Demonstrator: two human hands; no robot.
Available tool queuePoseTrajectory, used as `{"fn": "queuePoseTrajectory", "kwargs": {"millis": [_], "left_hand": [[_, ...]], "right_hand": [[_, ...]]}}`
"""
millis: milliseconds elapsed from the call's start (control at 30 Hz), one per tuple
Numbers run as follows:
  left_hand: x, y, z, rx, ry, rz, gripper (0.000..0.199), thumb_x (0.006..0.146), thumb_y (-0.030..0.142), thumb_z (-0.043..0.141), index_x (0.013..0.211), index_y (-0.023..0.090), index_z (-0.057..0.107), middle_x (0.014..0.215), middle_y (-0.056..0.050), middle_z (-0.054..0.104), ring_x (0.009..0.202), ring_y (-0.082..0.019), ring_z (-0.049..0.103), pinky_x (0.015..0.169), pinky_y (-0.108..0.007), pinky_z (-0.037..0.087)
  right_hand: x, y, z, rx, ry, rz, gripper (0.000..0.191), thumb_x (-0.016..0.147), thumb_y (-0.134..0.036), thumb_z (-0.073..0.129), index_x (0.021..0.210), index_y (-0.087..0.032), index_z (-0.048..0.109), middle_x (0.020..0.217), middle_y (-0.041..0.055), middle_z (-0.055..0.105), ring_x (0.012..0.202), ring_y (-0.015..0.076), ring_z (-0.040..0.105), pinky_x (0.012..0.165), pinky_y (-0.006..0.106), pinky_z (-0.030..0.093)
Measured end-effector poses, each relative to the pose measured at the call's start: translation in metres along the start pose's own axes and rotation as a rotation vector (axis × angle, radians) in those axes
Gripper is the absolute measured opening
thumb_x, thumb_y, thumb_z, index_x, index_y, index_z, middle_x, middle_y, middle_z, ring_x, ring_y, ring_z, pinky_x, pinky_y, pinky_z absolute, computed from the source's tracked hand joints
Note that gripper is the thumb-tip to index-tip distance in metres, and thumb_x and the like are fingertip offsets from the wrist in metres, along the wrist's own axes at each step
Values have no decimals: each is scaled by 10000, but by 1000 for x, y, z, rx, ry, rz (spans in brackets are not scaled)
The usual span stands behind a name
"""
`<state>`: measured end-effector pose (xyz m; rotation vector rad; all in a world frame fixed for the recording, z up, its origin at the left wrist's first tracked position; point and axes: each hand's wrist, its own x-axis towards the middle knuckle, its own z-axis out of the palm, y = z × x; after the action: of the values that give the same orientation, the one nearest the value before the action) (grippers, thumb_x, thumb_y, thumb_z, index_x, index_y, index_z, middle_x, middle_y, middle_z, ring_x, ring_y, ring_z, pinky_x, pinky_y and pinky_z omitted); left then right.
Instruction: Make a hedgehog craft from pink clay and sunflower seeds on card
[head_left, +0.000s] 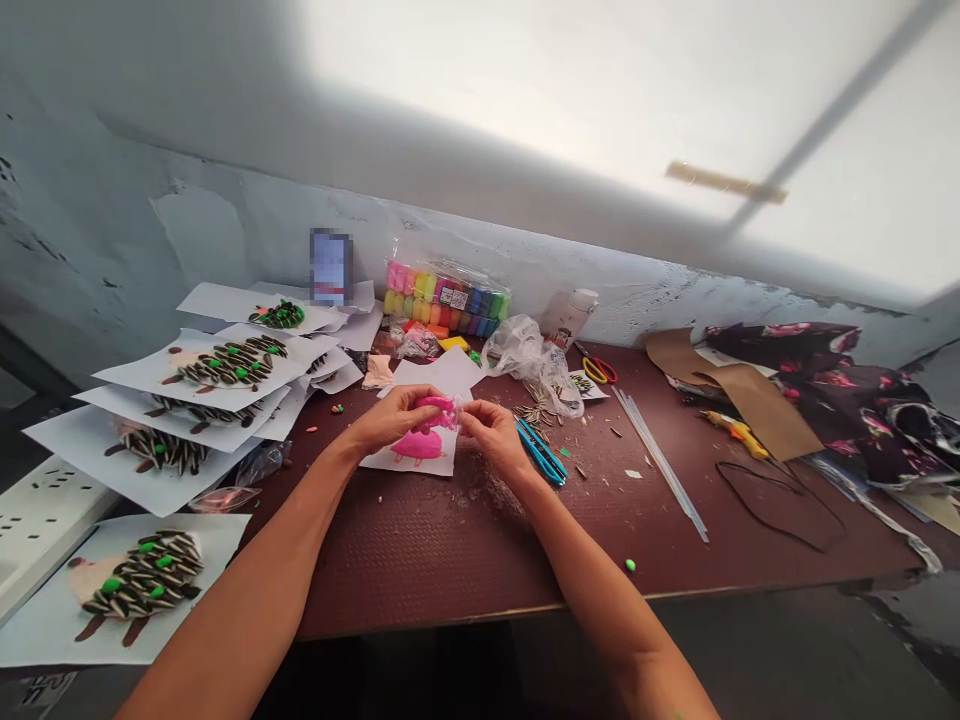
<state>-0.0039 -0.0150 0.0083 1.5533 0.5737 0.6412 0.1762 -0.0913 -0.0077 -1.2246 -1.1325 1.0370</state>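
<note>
My left hand (396, 416) is closed on a packet of bright pink modelling clay (442, 412), held above the desk. My right hand (486, 428) pinches clear plastic at the packet's right end, its fingertips close to those of the left. Directly below lies a sheet of white paper (444, 467) with a flat pink clay shape (417, 446) on it, partly covered by my left hand. Blue tweezers (541, 455) rest just right of my right hand, near scattered sunflower seeds (536, 413).
Sheets with seed-covered hedgehogs (236, 365) are stacked at left; another hedgehog sheet (217, 545) lies in front. Behind are a clay set (446, 298), a phone (331, 268), a plastic bag (517, 345) and scissors (598, 368). Glue sticks (660, 465) and a yellow glue gun (742, 435) lie right.
</note>
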Motion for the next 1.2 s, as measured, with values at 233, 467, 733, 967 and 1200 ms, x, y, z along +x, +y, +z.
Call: {"fn": "queuePoseTrajectory", "kwargs": {"millis": [233,467,733,967,1200], "left_hand": [[-2,0,-3,-70,10,4,390,780,480,782,969,160,663,750,10,592,611,-96,497,560,-222,407],[0,0,-3,-65,2,-6,451,804,593,732,798,161,604,591,52,479,517,-79,410,510,-219,364],[0,2,0,-39,42,-3,388,763,508,763,740,176,562,584,49,504,515,-82,452,512,-214,396],[1,2,3,10,82,33,309,741,443,752,788,175,606,680,16,596,592,-108,540,552,-223,454],[-6,7,-6,-13,-48,-42,361,769,478,774,866,151,655,742,-9,652,628,-119,588,587,-236,494]], "right_hand": [[0,-1,0,-42,163,-103,224,652,-357,777,704,-216,611,645,-54,589,589,103,482,581,230,410],[-3,1,-3,-117,55,-157,191,707,-357,788,827,-213,750,656,-33,642,602,126,511,603,253,412],[-6,7,1,-217,80,-159,262,767,-403,796,988,-262,801,845,-6,768,710,154,622,764,306,512],[-7,-1,5,-264,68,-248,255,760,-443,816,934,-258,805,966,30,758,690,143,610,716,293,529],[-8,1,6,-258,67,-296,257,780,-394,809,1007,-273,817,1138,59,744,691,138,641,760,324,558]]}}
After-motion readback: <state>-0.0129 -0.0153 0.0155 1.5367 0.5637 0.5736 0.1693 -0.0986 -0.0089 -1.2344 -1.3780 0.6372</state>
